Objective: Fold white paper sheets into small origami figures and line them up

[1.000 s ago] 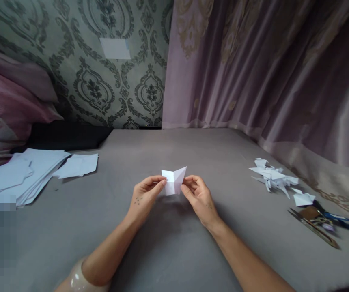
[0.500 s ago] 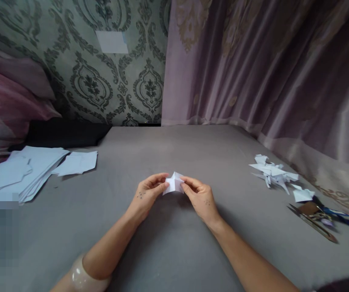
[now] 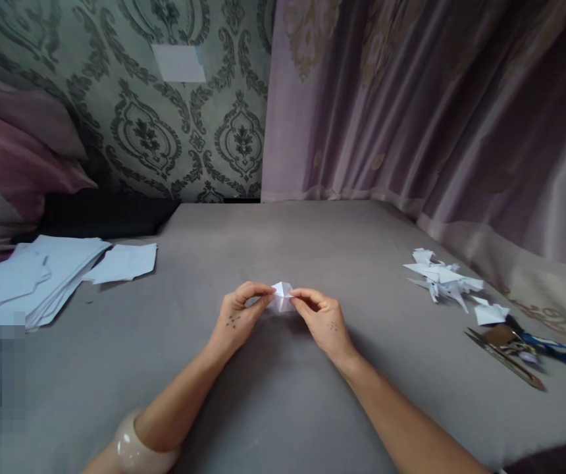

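Between my two hands is a small piece of folded white paper (image 3: 282,299), creased down its middle. My left hand (image 3: 241,313) pinches its left edge between thumb and fingers. On the opposite edge, my right hand (image 3: 323,317) grips it the same way, with thumb and forefinger closed. The paper is held just above the grey surface (image 3: 273,395). Part of its edges is hidden behind the fingertips.
At the left lie a stack of white paper sheets (image 3: 60,270) and smaller sheets (image 3: 128,262). On the right is a pile of folded white paper figures (image 3: 445,280). Closer to me are tweezers (image 3: 505,361) and a blue-handled tool (image 3: 557,349).
The folded paper has changed shape between my fingers: its open, pointed flaps have drawn in, and it looks narrower and more compact. Both hands keep their pinch.
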A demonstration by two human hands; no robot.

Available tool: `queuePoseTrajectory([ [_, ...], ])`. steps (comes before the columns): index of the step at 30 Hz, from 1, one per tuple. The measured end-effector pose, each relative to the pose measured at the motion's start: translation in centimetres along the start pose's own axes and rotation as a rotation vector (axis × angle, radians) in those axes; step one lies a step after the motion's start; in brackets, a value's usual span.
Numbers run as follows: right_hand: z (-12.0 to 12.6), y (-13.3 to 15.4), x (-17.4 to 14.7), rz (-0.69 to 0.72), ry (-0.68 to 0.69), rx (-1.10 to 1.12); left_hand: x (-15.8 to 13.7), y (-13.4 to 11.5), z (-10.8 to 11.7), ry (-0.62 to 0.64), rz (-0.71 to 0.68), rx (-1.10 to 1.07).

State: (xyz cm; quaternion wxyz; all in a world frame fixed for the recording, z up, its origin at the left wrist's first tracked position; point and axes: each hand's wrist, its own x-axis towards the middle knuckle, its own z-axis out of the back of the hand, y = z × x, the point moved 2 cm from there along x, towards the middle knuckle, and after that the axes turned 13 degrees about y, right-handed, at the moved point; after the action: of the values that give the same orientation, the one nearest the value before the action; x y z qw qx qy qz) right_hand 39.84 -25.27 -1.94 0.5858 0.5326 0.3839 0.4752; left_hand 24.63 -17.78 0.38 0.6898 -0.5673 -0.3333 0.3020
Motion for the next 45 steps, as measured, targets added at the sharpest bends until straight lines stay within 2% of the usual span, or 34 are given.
queuePoseTrajectory([
  [11,-0.2,0.5,-0.1,0.06,0.046,-0.007,0.1,0.3,0.1,0.125,-0.112,0.183],
  [14,-0.2,0.7,-0.1,0.059,0.075,0.015,0.0,0.0,0.1,0.136,-0.049,0.126],
  [19,-0.2,0.8,-0.2,0.03,0.055,0.021,0.0,0.3,-0.3,0.088,0.093,-0.107],
  [22,-0.2,0.8,-0.2,0.05,0.053,-0.006,0.1,0.7,-0.5,0.095,0.122,-0.149],
  [27,0.1,1.2,-0.1,0.136,0.048,-0.108,0.2,0.8,-0.1,0.117,0.037,-0.025],
  [30,0.1,1.4,-0.2,0.085,0.106,-0.063,0.2,0.5,0.2,0.118,-0.054,0.04],
  [32,0.1,1.5,-0.2,0.035,0.138,-0.006,0.1,0.3,0.3,0.14,-0.062,-0.032],
  [36,0.1,1.6,-0.3,0.035,0.15,0.113,0.0,0.6,-0.2,0.21,0.11,-0.316],
  [39,0.1,1.5,-0.3,0.043,0.146,0.157,0.0,1.0,-0.7,0.181,0.248,-0.47],
  [42,0.1,1.4,-0.4,-0.008,0.156,0.109,0.0,1.3,-1.1,0.13,0.332,-0.553],
  [45,-0.1,1.2,-0.5,-0.067,0.203,0.089,-0.1,1.3,-1.3,0.084,0.355,-0.528],
])
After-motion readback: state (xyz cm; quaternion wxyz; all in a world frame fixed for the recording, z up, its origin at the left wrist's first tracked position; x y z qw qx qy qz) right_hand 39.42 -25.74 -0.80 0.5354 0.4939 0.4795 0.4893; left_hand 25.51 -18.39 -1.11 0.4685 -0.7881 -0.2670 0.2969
